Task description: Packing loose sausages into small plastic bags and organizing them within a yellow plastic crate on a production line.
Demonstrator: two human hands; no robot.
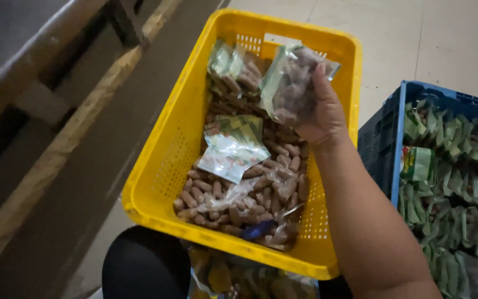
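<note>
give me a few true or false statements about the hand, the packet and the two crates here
1. The right hand holds a clear packet of brown pieces. True.
2. The packet is held over the blue crate. False: it is over the yellow crate.
3. The blue crate holds upright green packets. True.
4. The yellow crate holds only loose fruit. False: it holds clear packets of brown pieces.
</note>
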